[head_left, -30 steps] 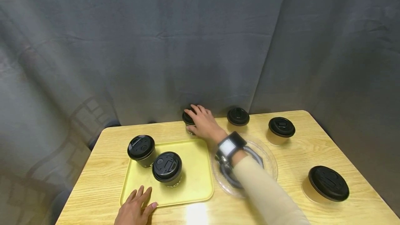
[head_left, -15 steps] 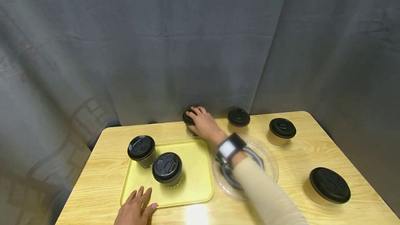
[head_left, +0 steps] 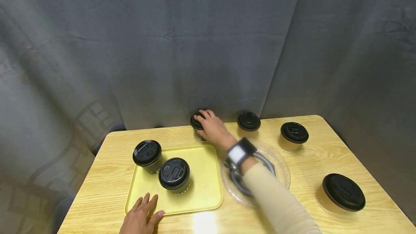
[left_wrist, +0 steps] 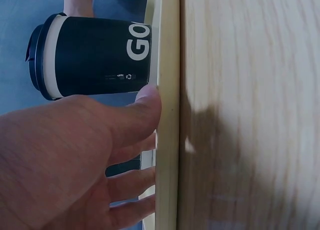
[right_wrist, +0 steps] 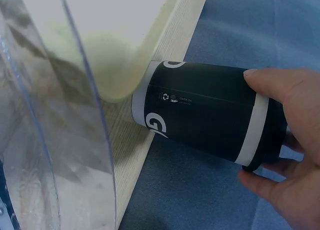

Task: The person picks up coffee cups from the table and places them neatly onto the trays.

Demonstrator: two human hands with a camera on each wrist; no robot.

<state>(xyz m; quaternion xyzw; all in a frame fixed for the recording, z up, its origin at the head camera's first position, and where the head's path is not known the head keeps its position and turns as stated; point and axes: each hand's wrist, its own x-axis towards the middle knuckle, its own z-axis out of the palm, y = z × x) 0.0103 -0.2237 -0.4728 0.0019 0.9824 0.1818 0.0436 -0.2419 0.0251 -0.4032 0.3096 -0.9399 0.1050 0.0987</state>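
In the right wrist view, my right hand [head_left: 212, 129] grips a black paper coffee cup [right_wrist: 205, 109] near its lid, thumb on the side and fingers over the lid. This cup stands upright at the table's back edge, just behind the yellow tray [head_left: 204, 176]. Two more lidded black paper cups, one at the tray's left [head_left: 147, 153] and one nearer the front [head_left: 174, 172], stand close together on it. My left hand [head_left: 139, 216] rests at the tray's front left edge, fingers spread and thumb touching the rim in the left wrist view.
Right of the tray is a round clear plastic container [head_left: 286, 176] with a grey ring, partly hidden under my right forearm. Light brown cups with black lids stand at the back [head_left: 248, 121], the back right [head_left: 293, 133] and the front right [head_left: 343, 191]. A grey curtain [head_left: 208, 46] hangs behind.
Almost nothing differs. My right hand shifts very slightly and its fingers settle on the cup at the back; the left hand stays in place.
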